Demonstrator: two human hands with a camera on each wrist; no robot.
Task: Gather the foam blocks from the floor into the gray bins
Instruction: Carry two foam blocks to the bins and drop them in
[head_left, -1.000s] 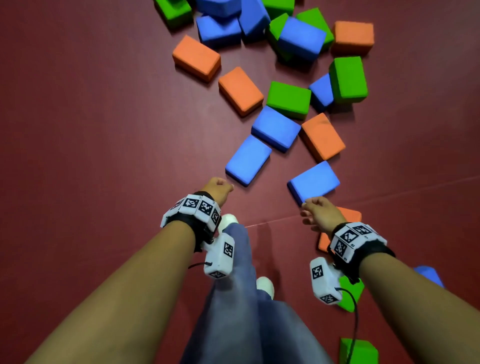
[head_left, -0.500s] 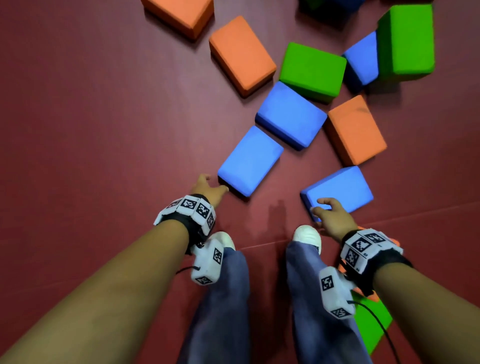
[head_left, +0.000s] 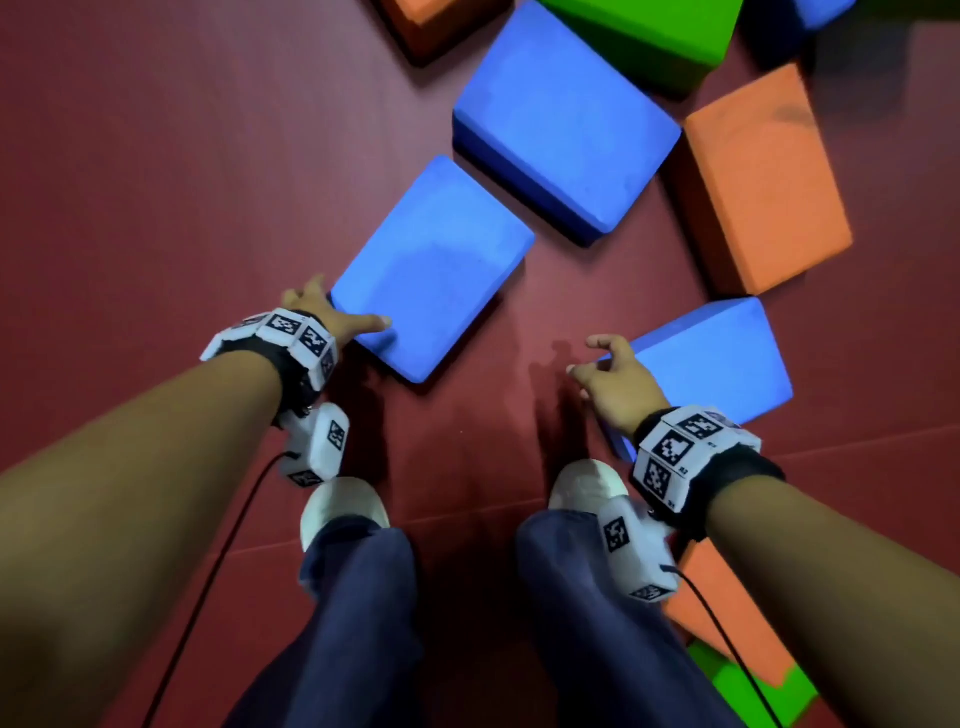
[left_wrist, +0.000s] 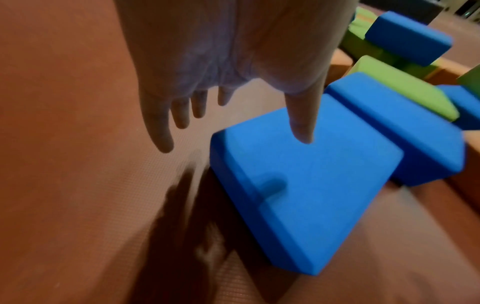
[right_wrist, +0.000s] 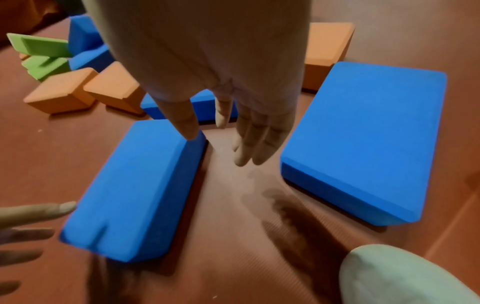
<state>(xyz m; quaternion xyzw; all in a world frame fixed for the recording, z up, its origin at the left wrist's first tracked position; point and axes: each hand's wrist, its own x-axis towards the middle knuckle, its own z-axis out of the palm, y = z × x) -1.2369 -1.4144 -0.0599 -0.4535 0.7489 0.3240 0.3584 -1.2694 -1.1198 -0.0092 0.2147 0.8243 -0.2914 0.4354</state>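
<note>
From the head view, I have both hands down at the floor (head_left: 156, 156), each reaching for its own blue block. My left hand (head_left: 332, 319) is spread, thumb laid over the near corner of the left blue block (head_left: 431, 270); my right hand (head_left: 615, 382) hangs with loosely bent fingers over the near end of the right blue block (head_left: 722, 358), holding nothing. No gray bins show.

At the left wrist, the thumb sits over the block's top (left_wrist: 306, 185), fingers down beside its edge, nothing clamped yet.

At the right wrist, the fingers (right_wrist: 257, 139) hang apart between the two blocks. Next, I judge, each hand must close across a block's thickness and lift.

I can read no writing; only coded marker squares on the wrist bands (head_left: 285, 327).
</note>
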